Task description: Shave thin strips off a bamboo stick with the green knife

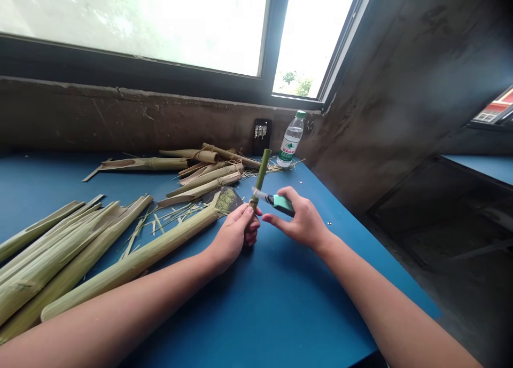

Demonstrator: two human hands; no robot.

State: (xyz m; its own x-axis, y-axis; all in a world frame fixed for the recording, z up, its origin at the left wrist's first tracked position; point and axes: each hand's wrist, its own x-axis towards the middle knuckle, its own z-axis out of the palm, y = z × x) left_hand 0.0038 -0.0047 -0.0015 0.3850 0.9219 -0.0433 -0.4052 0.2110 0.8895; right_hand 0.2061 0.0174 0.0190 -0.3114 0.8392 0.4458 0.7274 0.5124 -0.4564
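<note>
My left hand [239, 226] is closed around the lower part of a thin green bamboo stick [263, 170], which stands nearly upright and leans slightly right. In my right hand [300, 216] is a utility knife [282, 203] with a green and black handle. Its blade points left and meets, or lies right beside, the stick just above my left fingers; contact is hard to tell. Below and left of the stick, a dark flat piece [229, 199] carries green shavings. A long bamboo pole [136, 261] lies on the table behind my left forearm.
Split bamboo pieces [60, 245] cover the left of the blue table [256, 314], and more bamboo [212, 175] is heaped near the wall. A water bottle [291, 141] and a phone [262, 135] stand at the back. Thin slivers are scattered around. The table's right edge is close.
</note>
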